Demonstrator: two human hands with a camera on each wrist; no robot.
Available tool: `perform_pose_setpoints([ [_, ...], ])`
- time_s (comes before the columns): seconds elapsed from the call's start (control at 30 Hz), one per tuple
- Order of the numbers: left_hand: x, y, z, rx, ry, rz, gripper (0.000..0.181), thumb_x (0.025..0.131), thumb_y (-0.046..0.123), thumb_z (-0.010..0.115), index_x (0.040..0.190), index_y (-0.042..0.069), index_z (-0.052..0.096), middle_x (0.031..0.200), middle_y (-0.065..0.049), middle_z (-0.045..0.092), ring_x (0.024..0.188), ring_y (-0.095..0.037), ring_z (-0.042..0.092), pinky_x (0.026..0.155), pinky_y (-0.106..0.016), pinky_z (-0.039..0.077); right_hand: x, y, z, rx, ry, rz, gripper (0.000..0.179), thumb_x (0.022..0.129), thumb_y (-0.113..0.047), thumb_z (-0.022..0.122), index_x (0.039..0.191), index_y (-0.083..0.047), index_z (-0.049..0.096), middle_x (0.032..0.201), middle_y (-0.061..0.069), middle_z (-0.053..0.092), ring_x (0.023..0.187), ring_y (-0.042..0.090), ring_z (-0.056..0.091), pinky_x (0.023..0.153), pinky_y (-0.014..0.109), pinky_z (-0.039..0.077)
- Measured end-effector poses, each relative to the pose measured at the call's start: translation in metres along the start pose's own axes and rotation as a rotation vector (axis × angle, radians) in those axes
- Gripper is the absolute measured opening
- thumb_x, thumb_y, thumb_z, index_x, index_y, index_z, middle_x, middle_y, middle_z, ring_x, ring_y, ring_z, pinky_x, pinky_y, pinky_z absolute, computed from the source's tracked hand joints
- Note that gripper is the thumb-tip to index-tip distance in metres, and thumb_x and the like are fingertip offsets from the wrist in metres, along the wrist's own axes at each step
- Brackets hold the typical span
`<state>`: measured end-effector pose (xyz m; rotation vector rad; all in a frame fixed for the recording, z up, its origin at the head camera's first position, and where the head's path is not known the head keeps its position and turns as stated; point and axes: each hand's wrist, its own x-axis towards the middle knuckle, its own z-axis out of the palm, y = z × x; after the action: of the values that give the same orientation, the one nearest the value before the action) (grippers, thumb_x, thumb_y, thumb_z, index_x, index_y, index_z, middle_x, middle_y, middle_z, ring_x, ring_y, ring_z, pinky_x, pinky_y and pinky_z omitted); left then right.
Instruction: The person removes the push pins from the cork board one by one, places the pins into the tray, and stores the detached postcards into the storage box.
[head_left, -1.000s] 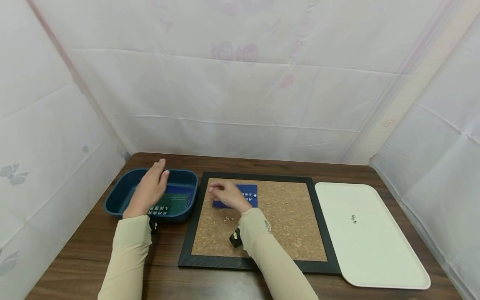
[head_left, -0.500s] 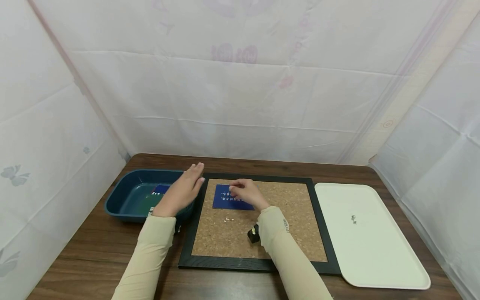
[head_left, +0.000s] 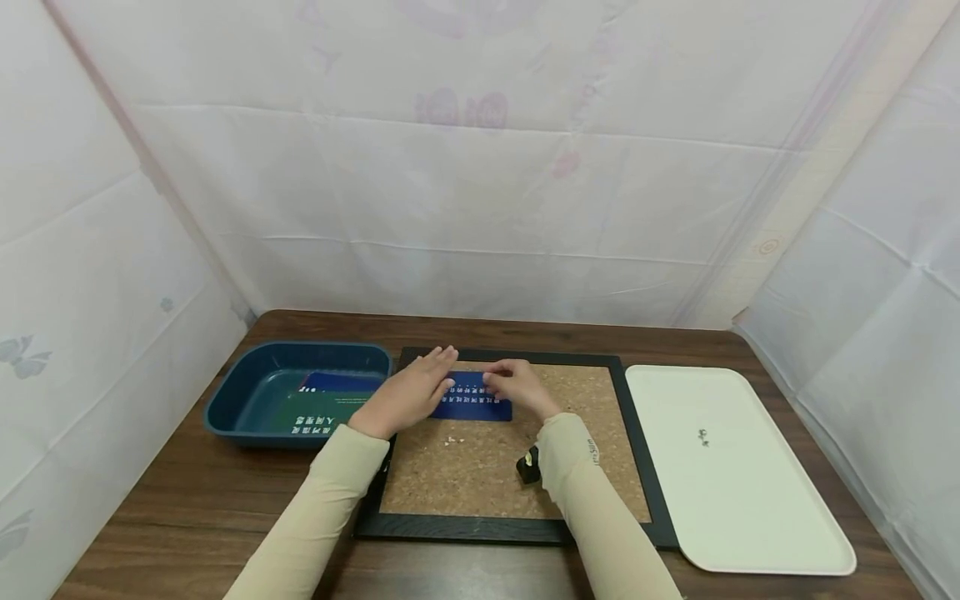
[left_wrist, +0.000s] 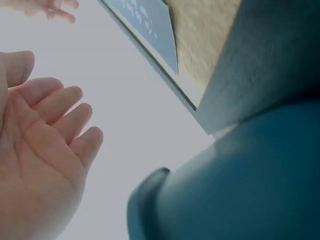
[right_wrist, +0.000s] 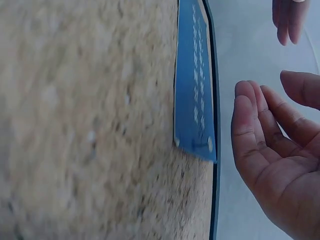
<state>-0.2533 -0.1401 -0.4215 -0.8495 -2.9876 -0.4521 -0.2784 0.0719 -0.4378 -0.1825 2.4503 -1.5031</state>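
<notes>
A blue card (head_left: 472, 407) with white writing lies on the corkboard (head_left: 480, 483); a small pin-like piece (right_wrist: 210, 145) shows at its end in the right wrist view. My left hand (head_left: 411, 393) is over the board's left edge and the card's left end, its fingers extended; the left wrist view shows nothing in its palm. Near the card's upper right is my right hand (head_left: 521, 389), fingers loosely bent. In the right wrist view its thumb stands apart from the fingers (right_wrist: 245, 120), with nothing visible between them. Part of the card is hidden by the hands.
At the left stands a dark teal basin (head_left: 225, 408) holding green and blue cards (head_left: 318, 412). Small white bits (head_left: 453, 440) lie on the cork below the card. A white tray (head_left: 750, 500) with a few tiny dark pieces (head_left: 703, 437) lies at the right.
My left hand has moved right, from over the basin to the board's left part. The right hand has moved right along the card, uncovering its left portion.
</notes>
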Motion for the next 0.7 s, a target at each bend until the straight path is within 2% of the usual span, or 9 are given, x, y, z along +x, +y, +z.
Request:
perform_pose_setpoints([
  [0.17,0.004,0.004,0.006,0.010,-0.074,0.022,0.054,0.103,0.027,0.045,0.150,0.005,0.031,0.156,-0.014,0.031,0.145,-0.029,0.029,0.115,-0.050,0.030,0.000,0.006,-0.005,-0.008,0.009,0.020,0.030,0.096,-0.017,0.058,0.119,0.001,0.065,0.102,0.016,0.069,0.087,0.020,0.067,0.079,0.033,0.058],
  [0.4,0.009,0.010,0.016,0.024,-0.170,0.020,0.055,0.103,0.033,0.042,0.151,0.009,0.031,0.156,-0.011,0.031,0.145,-0.027,0.029,0.115,-0.048,0.030,0.002,0.015,-0.012,-0.054,0.019,0.056,0.028,0.097,-0.017,0.057,0.118,0.000,0.066,0.099,0.014,0.068,0.083,0.017,0.064,0.075,0.030,0.057],
  [0.57,0.013,0.015,0.022,0.025,-0.211,0.002,0.056,0.104,0.035,0.040,0.152,0.010,0.027,0.158,-0.009,0.027,0.147,-0.024,0.025,0.117,-0.046,0.027,0.002,0.021,-0.016,-0.079,0.016,0.080,0.027,0.097,-0.018,0.057,0.116,0.000,0.066,0.099,0.012,0.069,0.081,0.015,0.063,0.073,0.029,0.057],
  [0.7,0.017,0.019,0.025,0.036,-0.238,0.003,0.056,0.104,0.035,0.038,0.153,0.010,0.026,0.159,-0.008,0.025,0.147,-0.023,0.023,0.118,-0.044,0.026,0.002,0.025,-0.019,-0.106,0.010,0.069,0.023,0.097,-0.015,0.057,0.108,0.001,0.068,0.088,0.009,0.067,0.073,0.012,0.060,0.066,0.024,0.054],
])
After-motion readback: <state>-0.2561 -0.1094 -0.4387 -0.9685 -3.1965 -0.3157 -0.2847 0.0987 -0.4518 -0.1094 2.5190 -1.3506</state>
